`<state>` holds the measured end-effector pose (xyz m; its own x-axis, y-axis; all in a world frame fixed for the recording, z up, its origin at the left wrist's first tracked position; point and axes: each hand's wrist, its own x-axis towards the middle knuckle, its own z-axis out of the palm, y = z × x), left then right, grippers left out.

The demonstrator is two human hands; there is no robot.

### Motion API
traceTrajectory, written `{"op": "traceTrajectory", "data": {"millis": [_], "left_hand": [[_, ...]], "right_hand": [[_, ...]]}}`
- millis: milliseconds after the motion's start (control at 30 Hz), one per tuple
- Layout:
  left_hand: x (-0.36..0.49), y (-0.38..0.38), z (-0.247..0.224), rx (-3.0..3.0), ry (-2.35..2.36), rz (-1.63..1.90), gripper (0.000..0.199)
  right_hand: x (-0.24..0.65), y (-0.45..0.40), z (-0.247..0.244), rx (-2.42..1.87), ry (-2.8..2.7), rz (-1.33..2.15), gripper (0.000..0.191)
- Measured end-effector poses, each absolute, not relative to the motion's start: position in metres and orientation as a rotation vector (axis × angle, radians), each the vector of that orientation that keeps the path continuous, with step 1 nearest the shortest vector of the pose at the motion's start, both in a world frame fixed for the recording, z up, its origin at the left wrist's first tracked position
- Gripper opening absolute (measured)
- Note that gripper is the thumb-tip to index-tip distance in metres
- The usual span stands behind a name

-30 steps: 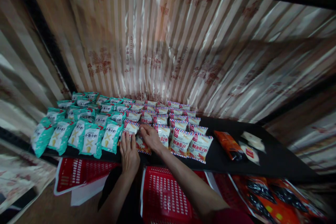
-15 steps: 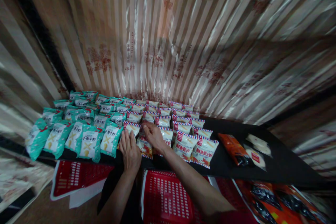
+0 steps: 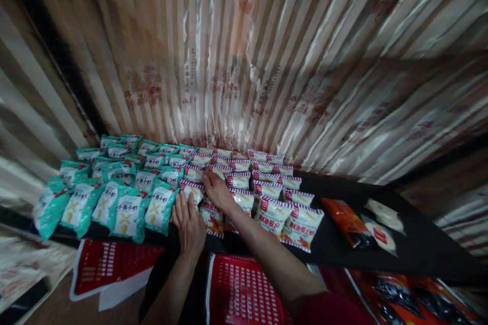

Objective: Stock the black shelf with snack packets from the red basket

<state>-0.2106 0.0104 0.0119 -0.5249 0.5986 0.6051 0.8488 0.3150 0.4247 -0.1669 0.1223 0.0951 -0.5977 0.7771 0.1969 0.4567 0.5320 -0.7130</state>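
White snack bags (image 3: pixel 303 227) with red-and-blue striped top edges stand in several rows on a black shelf. Teal snack bags (image 3: pixel 127 213) stand in rows to their left. My left hand (image 3: pixel 189 226) lies with its fingers stretched upward against the front of a white bag (image 3: pixel 191 191), beside the end of the teal group. Just to its right, my right hand (image 3: pixel 218 190) reaches over the front row, fingers bent at the top of a white snack bag (image 3: pixel 212 219). Its fingertips are partly hidden among the bags.
On the right of the black shelf (image 3: pixel 423 236) lie an orange-and-black packet (image 3: pixel 348 222) and pale flat packets (image 3: pixel 383 233). Red baskets (image 3: pixel 244 289) sit below the front edge, with orange-and-black packets (image 3: pixel 400 292) lower right. A striped, wrinkled sheet (image 3: pixel 236 61) hangs behind.
My right hand has shifted slightly up and left, toward the second row. My left hand stays nearly in place. The whole view has moved a little.
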Motion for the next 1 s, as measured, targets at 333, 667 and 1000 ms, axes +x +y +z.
{"op": "traceTrajectory", "data": {"millis": [333,667,1000], "left_hand": [[-0.212,0.014,0.011,-1.272,-2.268,-1.031,0.044],[-0.208,0.013,0.015,-1.273,-2.31,-1.04,0.046],[-0.21,0.013,0.015,-1.3,-2.279,-1.041,0.045]], "right_hand": [[-0.173,0.123,0.089,-0.967,-2.25,0.86,0.031],[-0.148,0.141,0.1,-0.862,-2.301,0.707,0.03],[-0.181,0.181,0.111,-0.931,-2.589,0.349,0.037]]}}
